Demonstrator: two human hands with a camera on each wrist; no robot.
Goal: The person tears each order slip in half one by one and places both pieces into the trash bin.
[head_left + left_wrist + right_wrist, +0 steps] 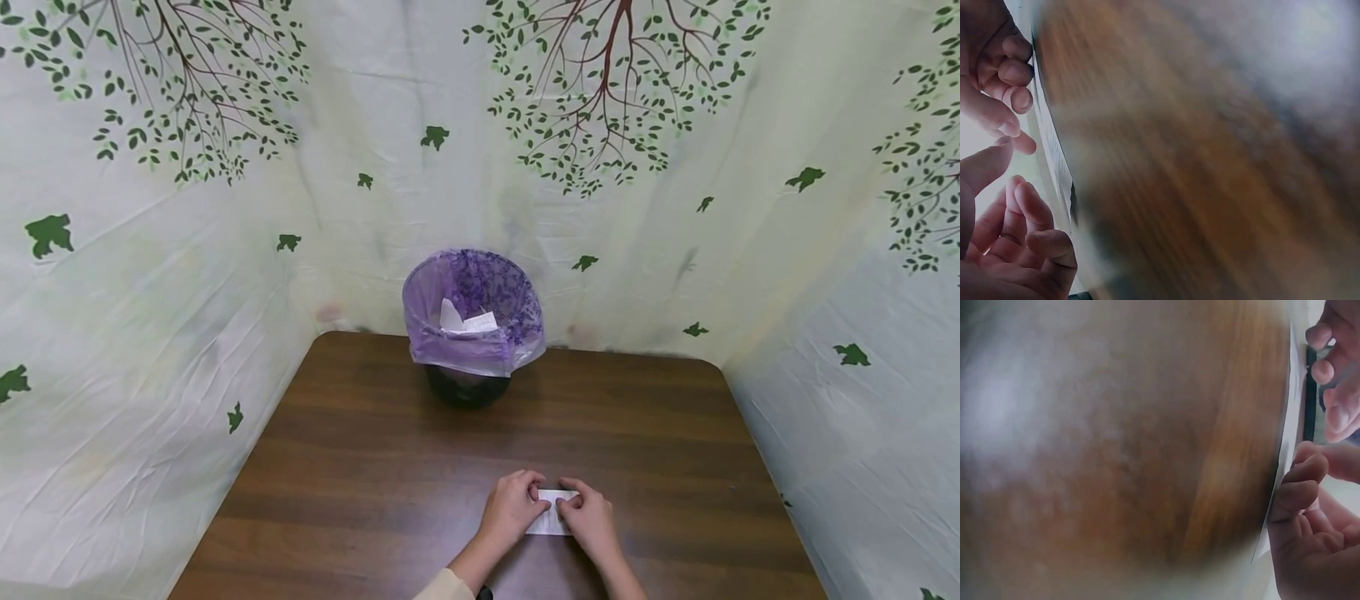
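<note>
A small white paper slip [551, 522] with faint printing lies flat near the front of the brown table. Its left part is under my left hand [512, 507], thumb on the paper and fingers curled at its far edge. From the other side my right hand [590, 518] pinches the slip with thumb and bent forefinger. The two thumbs come close together over its middle. In the left wrist view the slip [1054, 153] appears nearly edge-on beside the curled fingers. The right wrist view shows the slip [1287, 434] as a thin band along my right fingertips.
A dark bin [467, 390] with a purple patterned liner [461, 350] stands at the table's back edge. White paper pieces [480, 322] lie inside it. Behind and beside the wooden table [360, 467] hangs a pale curtain [360, 275] with printed leaves and branches.
</note>
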